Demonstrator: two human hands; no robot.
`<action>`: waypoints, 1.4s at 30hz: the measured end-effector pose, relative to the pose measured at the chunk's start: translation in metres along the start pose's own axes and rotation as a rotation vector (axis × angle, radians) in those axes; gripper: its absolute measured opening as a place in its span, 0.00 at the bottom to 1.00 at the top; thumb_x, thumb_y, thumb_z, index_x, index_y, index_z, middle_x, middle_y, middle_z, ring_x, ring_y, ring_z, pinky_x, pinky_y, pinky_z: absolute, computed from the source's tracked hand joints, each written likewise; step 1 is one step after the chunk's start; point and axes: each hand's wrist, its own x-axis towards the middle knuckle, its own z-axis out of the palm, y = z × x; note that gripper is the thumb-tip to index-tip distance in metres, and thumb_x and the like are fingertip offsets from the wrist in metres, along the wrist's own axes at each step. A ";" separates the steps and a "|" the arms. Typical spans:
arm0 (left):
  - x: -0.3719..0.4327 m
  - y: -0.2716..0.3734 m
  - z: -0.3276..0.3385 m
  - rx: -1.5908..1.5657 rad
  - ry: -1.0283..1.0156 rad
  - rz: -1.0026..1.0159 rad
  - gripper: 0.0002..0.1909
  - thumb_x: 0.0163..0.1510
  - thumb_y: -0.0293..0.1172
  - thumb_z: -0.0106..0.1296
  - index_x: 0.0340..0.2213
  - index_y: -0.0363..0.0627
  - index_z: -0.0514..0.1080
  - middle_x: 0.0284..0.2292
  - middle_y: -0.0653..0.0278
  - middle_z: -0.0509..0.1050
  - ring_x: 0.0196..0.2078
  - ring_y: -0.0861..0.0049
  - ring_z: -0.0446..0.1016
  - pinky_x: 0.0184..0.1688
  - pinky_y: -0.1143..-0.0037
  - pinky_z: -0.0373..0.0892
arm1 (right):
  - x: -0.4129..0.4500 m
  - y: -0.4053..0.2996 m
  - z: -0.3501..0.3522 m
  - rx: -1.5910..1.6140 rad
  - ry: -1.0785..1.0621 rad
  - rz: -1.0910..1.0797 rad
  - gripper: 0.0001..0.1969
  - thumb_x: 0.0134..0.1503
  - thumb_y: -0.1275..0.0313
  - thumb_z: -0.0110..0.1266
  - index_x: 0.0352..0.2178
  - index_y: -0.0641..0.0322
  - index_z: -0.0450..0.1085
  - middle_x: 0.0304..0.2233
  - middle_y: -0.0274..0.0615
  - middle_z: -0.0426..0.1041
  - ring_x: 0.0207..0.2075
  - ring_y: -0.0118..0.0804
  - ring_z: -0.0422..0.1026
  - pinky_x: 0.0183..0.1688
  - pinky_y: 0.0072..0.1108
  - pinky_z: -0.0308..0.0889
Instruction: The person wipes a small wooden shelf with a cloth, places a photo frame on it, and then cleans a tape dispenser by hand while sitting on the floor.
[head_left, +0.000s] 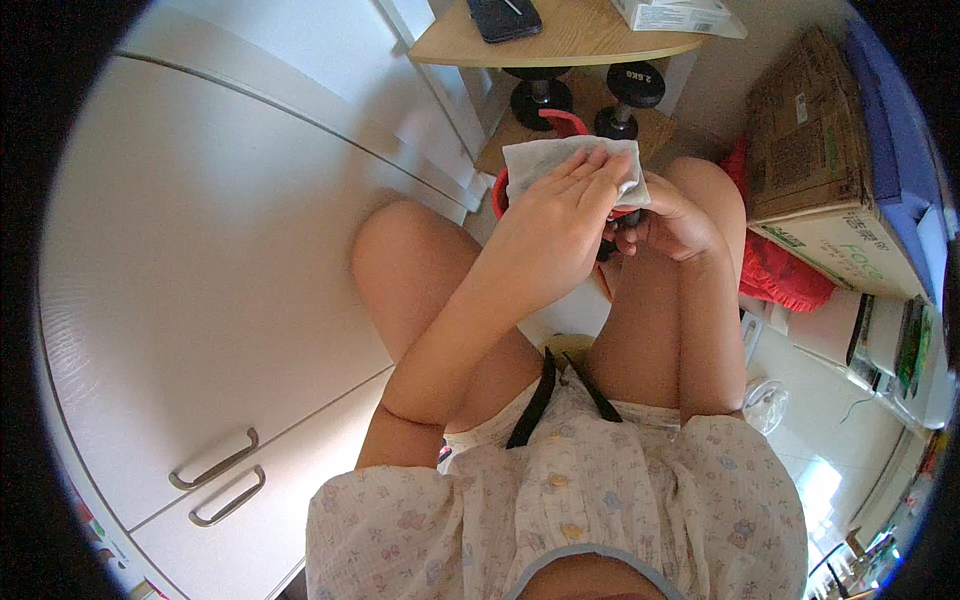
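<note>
A folded white cloth or wipe lies over a red object with curved parts, between my knees. My left hand lies on the cloth, fingers straight and close together, its thumb hidden. On the right, my right hand is at the cloth's edge and curls its fingers around a dark part beneath the red object. A red curved piece sticks out beyond the cloth's far edge. The cloth and hands cover most of the object, so its kind cannot be told.
Ahead stands a wooden shelf bearing a black phone-like item and a white package, with black dumbbells below. White cabinet doors flank my left. Rightward are a cardboard box, red fabric and a plastic-lined bin.
</note>
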 end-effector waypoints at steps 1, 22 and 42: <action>0.000 0.002 -0.002 0.008 0.021 0.022 0.21 0.46 0.19 0.44 0.45 0.36 0.61 0.41 0.46 0.68 0.45 0.52 0.66 0.49 0.64 0.62 | 0.001 0.001 -0.003 0.039 -0.074 0.010 0.23 0.44 0.59 0.54 0.39 0.62 0.64 0.25 0.40 0.70 0.21 0.26 0.69 0.16 0.14 0.61; -0.003 -0.036 -0.021 0.002 -0.099 -0.060 0.19 0.48 0.19 0.40 0.44 0.38 0.61 0.41 0.47 0.67 0.43 0.52 0.65 0.51 0.66 0.60 | -0.009 -0.012 0.012 0.007 -0.083 0.123 0.29 0.42 0.63 0.51 0.46 0.68 0.58 0.23 0.40 0.67 0.20 0.28 0.67 0.15 0.15 0.59; -0.003 -0.022 -0.023 -0.199 -0.336 -0.128 0.22 0.48 0.20 0.41 0.47 0.45 0.63 0.43 0.52 0.67 0.46 0.56 0.65 0.45 0.70 0.63 | -0.005 -0.002 -0.005 0.016 -0.070 0.075 0.20 0.40 0.65 0.53 0.36 0.61 0.67 0.23 0.36 0.69 0.19 0.25 0.66 0.16 0.14 0.58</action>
